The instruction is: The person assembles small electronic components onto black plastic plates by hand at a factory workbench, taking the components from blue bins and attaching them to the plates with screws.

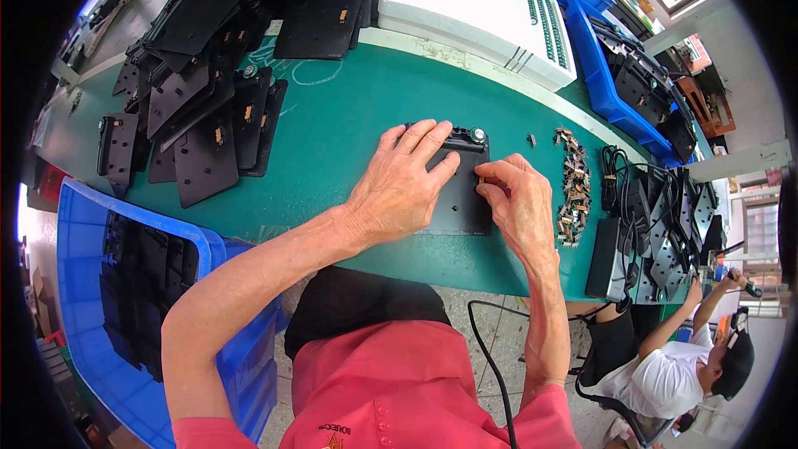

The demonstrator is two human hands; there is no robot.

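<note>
A flat black plastic panel (461, 206) lies on the green table in front of me, with a dark bar and a round silver-green piece (477, 135) along its far edge. My left hand (403, 179) rests over its left side, fingers stretched toward the far edge and thumb across the surface. At the panel's right edge, my right hand (517, 195) pinches a small brownish part (480, 182) between thumb and forefinger, mostly hidden by the fingertips. To the right is a pile of small metal-and-brown parts (573, 191), and one loose part (532, 140) lies apart from it.
Many similar black panels (199, 158) are heaped at the far left. Blue bins stand at left (212, 237) and far right (594, 75). A white foam block (465, 8) holds rows of small green pieces. Black cables and an adapter (609, 258) lie right. Another person (665, 374) works nearby.
</note>
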